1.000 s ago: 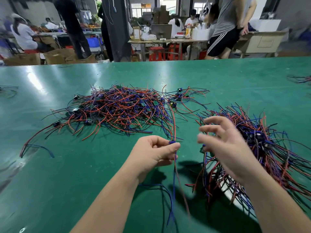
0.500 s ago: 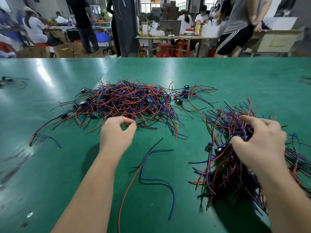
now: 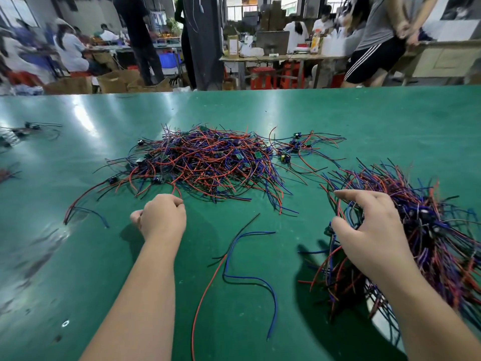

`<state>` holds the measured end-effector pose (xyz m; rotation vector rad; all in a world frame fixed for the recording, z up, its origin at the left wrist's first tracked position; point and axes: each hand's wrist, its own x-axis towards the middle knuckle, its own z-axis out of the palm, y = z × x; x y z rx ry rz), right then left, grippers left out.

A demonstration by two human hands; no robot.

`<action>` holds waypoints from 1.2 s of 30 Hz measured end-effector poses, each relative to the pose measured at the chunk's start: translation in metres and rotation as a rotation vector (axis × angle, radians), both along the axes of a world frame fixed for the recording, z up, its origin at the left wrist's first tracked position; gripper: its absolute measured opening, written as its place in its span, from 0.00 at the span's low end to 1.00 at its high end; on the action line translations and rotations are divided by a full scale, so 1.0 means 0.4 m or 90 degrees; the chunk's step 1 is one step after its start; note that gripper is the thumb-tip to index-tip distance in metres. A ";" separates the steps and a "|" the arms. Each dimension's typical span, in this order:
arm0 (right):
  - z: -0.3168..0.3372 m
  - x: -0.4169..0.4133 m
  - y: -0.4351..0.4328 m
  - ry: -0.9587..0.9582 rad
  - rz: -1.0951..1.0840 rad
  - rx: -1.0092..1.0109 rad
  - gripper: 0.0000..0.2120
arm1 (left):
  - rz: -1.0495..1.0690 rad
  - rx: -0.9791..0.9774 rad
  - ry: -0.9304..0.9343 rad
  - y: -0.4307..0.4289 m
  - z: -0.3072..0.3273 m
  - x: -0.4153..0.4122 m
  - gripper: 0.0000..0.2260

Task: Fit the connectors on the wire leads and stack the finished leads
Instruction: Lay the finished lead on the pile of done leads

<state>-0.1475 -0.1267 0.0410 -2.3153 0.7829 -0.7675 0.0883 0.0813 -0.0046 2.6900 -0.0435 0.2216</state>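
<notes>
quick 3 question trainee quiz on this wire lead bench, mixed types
1. True or false: the right hand grips the bunched bundle of red and blue wire leads.
2. What lies between the hands? A: loose red, blue and black leads; B: scissors; C: tape.
3. Fill in: the left hand is at the near edge of the spread wire pile on the ___ table.
Key: 1 true; 2 A; 3 green.

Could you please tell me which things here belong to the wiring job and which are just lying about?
Job: centre pile of leads; right-hand bundle, gripped by the right hand; loose leads between the hands; left hand at the centre pile's edge.
Lying about: cardboard boxes; red stools; monitor.
</notes>
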 end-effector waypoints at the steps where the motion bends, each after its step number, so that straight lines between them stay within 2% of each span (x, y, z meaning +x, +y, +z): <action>1: 0.000 0.001 0.002 -0.011 0.005 0.003 0.19 | 0.001 -0.023 -0.009 0.001 0.001 -0.001 0.09; 5: -0.003 0.006 0.007 -0.029 0.022 0.013 0.19 | 0.010 -0.098 -0.051 0.008 -0.003 -0.004 0.03; 6: -0.004 0.007 0.008 -0.030 0.026 0.011 0.18 | 0.018 -0.102 -0.059 0.009 -0.004 -0.004 0.04; 10: -0.008 0.009 0.011 -0.045 0.030 0.005 0.18 | 0.104 -0.076 -0.096 0.012 -0.014 -0.003 0.29; 12: -0.012 0.010 0.012 -0.050 0.032 0.013 0.18 | 0.132 -0.069 -0.087 0.016 -0.015 -0.001 0.35; 13: -0.013 0.010 0.013 -0.052 0.034 0.017 0.18 | 0.118 -0.039 -0.068 0.019 -0.017 0.000 0.33; 15: -0.016 0.011 0.015 -0.059 0.040 0.023 0.17 | 0.077 0.030 -0.041 0.020 -0.024 0.005 0.22; 17: -0.018 0.011 0.016 -0.068 0.046 0.029 0.16 | 0.067 0.027 -0.041 0.018 -0.023 0.008 0.11; 18: -0.018 0.011 0.017 -0.069 0.049 0.032 0.16 | 0.072 0.016 -0.043 0.017 -0.021 0.008 0.09; 29: -0.027 0.012 0.017 -0.070 0.063 0.078 0.16 | 0.104 0.113 -0.024 0.004 -0.026 0.009 0.11; 31: -0.027 0.012 0.019 -0.074 0.059 0.081 0.16 | 0.075 0.063 -0.002 0.004 -0.022 0.006 0.09; 32: -0.025 0.012 0.019 -0.083 0.058 0.085 0.16 | 0.051 -0.001 0.000 0.002 -0.014 0.002 0.08; 36: -0.011 0.012 0.023 -0.135 0.096 0.170 0.14 | -0.172 -0.417 -0.013 -0.031 0.049 -0.058 0.05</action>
